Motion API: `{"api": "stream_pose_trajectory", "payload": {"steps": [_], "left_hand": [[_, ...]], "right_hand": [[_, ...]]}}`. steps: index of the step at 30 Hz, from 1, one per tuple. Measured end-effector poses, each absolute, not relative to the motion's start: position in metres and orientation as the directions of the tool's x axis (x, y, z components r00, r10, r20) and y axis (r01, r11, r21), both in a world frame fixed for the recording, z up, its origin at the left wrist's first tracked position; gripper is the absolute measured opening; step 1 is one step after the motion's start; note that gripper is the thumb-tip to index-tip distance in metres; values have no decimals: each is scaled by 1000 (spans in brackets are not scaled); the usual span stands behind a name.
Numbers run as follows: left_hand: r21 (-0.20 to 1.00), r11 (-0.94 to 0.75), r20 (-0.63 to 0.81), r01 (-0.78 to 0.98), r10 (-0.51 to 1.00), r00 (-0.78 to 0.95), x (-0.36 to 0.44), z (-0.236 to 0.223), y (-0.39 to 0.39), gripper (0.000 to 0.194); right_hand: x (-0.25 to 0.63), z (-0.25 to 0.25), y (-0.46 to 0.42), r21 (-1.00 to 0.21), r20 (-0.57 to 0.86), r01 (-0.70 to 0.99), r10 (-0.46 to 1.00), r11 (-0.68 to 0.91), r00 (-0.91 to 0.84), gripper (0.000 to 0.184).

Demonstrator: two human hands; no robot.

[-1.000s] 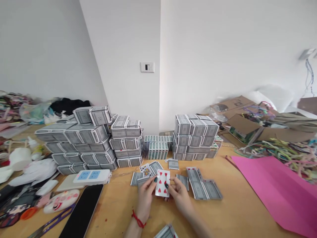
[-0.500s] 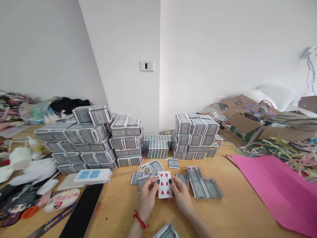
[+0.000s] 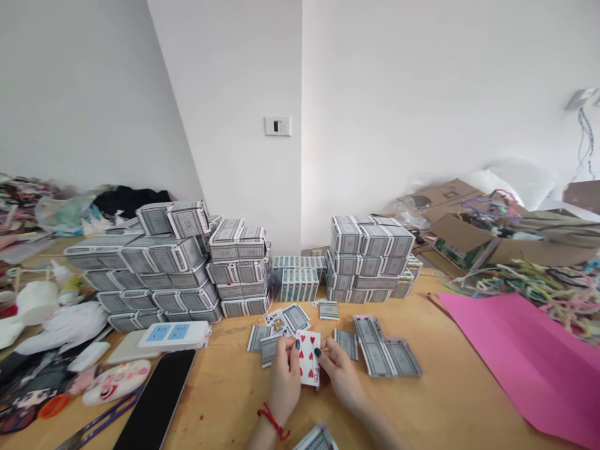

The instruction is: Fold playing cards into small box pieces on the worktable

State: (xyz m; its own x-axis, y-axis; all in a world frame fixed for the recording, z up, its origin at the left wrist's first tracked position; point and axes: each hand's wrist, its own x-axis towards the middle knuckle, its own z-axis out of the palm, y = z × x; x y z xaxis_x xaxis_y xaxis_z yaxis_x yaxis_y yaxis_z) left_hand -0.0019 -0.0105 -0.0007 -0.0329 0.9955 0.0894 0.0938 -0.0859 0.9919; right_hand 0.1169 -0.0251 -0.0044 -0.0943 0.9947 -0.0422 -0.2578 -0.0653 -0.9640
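A playing card [image 3: 309, 359], the six of hearts, is held face up just above the wooden table. Its left edge is pinched by my left hand [image 3: 287, 372], which wears a red string bracelet at the wrist. At the right edge, my right hand [image 3: 344, 375] has its thumb and fingers closed on the card too. Grey-backed cards [image 3: 269, 350] lie beyond my left hand, beside a face-up king [image 3: 277, 321]. To the right of my right hand lies an L-shaped piece made of joined cards [image 3: 375, 350]. Another card piece [image 3: 319, 439] is cut off by the bottom edge.
Blocks built of grey cards are stacked at the left [image 3: 159, 269] and right [image 3: 370, 256], with green-patterned packs [image 3: 299, 282] between. A phone [image 3: 157, 400], scissors [image 3: 105, 420] and a power strip [image 3: 174, 334] lie left. Pink paper [image 3: 520, 362] and cardboard boxes [image 3: 473, 244] are at right.
The six of hearts has tilted and come slightly down and left. My left hand has turned and moved a little to the right; my right hand still touches the card's edge.
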Motion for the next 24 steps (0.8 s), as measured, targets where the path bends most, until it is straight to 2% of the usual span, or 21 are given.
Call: {"api": "stream_pose_trajectory", "payload": {"steps": [7,13,19,24], "left_hand": [[999,-28,30,37,998,-48,-1,0,-11,15],[999,1,5,-47,994,110,-2,1,-12,14],[985,0,25,-171,989,144,-5,1,-9,20],[987,39,-22,-158,994,110,-7,2,-8,27]], "right_hand": [[115,-7,-26,-990,6,-139,1000,8,16,32],[121,-8,-24,-998,22,-56,989,31,149,36],[123,-1,-24,-994,38,-95,996,45,76,36],[122,-2,-23,-990,19,-142,1000,19,6,41]]}}
